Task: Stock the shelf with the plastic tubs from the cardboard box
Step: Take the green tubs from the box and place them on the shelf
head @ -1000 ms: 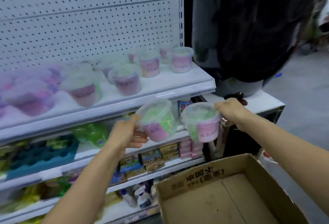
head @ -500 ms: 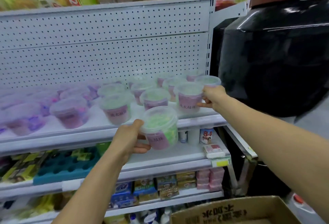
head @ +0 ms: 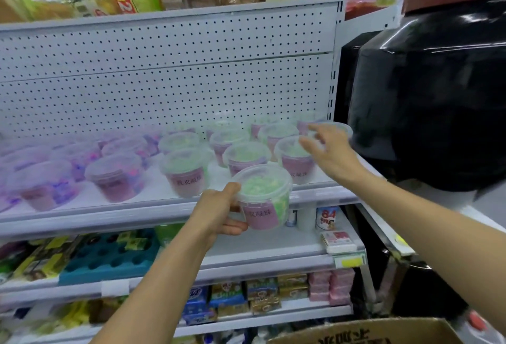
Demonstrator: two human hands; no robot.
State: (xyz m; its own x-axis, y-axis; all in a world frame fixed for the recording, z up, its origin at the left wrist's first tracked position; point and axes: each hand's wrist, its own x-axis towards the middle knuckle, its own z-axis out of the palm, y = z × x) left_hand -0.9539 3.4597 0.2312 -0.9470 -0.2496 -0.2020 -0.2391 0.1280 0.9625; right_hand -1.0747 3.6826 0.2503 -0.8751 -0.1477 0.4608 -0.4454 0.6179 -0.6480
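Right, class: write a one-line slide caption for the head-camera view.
Left hand holds a clear green-filled plastic tub before the white shelf; right hand reaches among the shelved tubs.
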